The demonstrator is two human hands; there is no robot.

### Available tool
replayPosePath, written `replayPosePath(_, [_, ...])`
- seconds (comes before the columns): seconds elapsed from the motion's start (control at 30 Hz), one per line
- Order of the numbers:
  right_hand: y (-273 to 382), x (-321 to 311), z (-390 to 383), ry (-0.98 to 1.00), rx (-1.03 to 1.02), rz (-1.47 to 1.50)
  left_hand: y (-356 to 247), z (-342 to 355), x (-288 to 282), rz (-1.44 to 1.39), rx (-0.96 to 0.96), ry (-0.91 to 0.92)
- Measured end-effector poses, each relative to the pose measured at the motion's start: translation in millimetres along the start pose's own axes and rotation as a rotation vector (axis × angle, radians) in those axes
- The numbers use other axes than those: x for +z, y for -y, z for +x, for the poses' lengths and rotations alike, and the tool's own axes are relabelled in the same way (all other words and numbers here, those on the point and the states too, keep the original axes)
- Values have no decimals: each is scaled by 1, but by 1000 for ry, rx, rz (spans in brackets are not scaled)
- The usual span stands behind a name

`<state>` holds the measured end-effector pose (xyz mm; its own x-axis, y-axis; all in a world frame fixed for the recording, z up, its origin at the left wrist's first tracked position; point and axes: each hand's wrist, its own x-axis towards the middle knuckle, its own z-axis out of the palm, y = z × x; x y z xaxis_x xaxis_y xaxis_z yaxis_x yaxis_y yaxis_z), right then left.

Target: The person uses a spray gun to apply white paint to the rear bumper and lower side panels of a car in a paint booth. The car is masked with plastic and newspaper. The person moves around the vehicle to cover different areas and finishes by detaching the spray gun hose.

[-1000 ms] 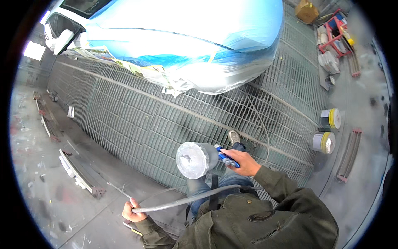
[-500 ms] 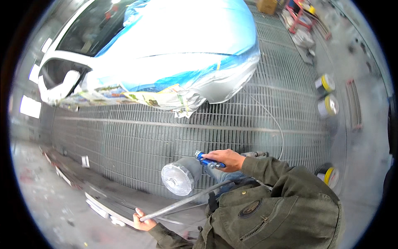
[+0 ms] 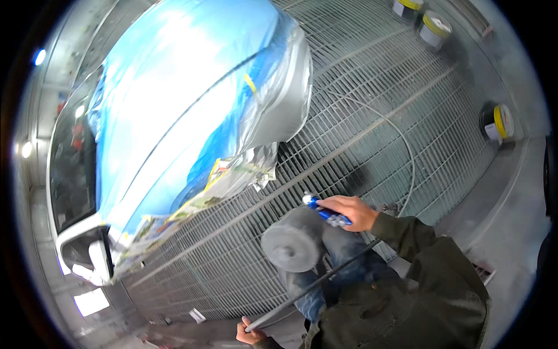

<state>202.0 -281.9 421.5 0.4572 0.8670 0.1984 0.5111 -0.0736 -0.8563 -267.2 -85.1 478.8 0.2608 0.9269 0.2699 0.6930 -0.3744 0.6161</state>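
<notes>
My right hand (image 3: 354, 210) is closed on a blue spray gun (image 3: 329, 216), held over my legs, with a large grey cup (image 3: 289, 244) on its left side. At the lower edge, my left hand (image 3: 249, 330) grips a grey hose (image 3: 293, 299) that runs diagonally up to the right across my body, below the cup. Beyond both hands a white car (image 3: 78, 230) has its front covered in blue plastic sheeting (image 3: 174, 87), with paper (image 3: 232, 174) and yellow tape along its lower side.
The floor is metal grating (image 3: 378, 157) with a thin hose (image 3: 411, 163) lying across it. Three pails with yellow rims (image 3: 496, 121) (image 3: 435, 29) (image 3: 407, 9) stand along the right. Grey walls with lit panels (image 3: 90, 301) line the left.
My view has swung round, so the car now sits further left and more tilted. My left hand has shifted right and down in view, still on the hose; the spray gun stays in my right hand.
</notes>
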Motion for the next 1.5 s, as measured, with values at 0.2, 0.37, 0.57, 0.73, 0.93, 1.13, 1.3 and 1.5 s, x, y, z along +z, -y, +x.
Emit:
replayPosePath(0.2, [-194,71,-76,-273,380,134,125,56,218,-110,-9,281])
replayPosePath(0.37, [-308,139,-102,-612,713,682,233,90,395,-254,90,387])
replayPosePath(0.57, [-416,220,-130,-606,666,716,244,100,489,-28,145,556])
replayPosePath(0.73, [-457,278,-151,-453,790,388,217,94,511,154,180,492])
replayPosePath(0.93, [-462,284,-103,-163,503,361,187,78,522,250,90,420])
replayPosePath(1.13, [-479,291,-106,-39,499,369,185,75,532,344,153,390])
replayPosePath(1.3, [-492,284,-103,58,569,480,177,73,544,399,183,390])
replayPosePath(1.5, [-504,296,-108,4,526,450,176,72,548,416,136,388])
